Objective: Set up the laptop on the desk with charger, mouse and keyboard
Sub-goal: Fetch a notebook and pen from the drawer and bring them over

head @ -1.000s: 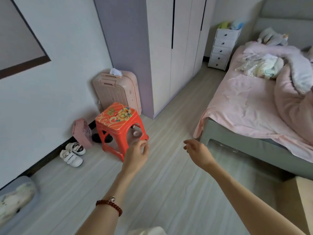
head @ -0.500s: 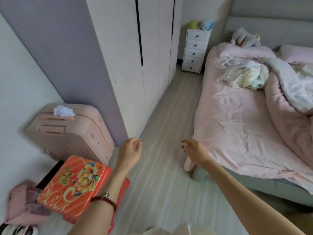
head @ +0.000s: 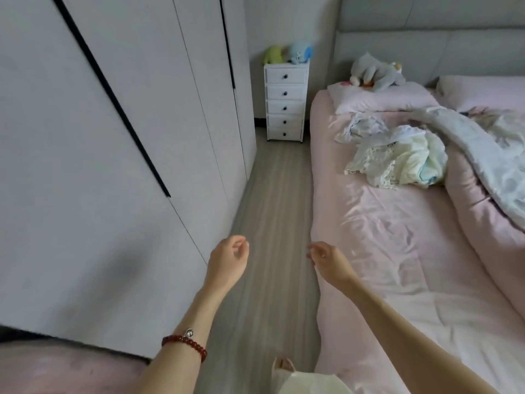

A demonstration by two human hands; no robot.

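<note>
A grey wood-look floor (head: 272, 223) runs as a narrow aisle between a white wardrobe (head: 113, 137) with black vertical handles on the left and a bed (head: 397, 251) with a pink sheet on the right. At the aisle's far end stands a white drawer chest (head: 285, 108) with two plush toys (head: 288, 54) on top. The bed has a grey padded headboard (head: 426, 46), pink pillows (head: 380, 99), a grey plush (head: 375, 72), crumpled clothes (head: 397, 157) and a rumpled quilt (head: 488, 166). Soft daylight falls across the sheet.

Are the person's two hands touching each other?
Apart. The head view shows a strip of bare floor between the left hand and the right hand; neither holds anything.
</note>
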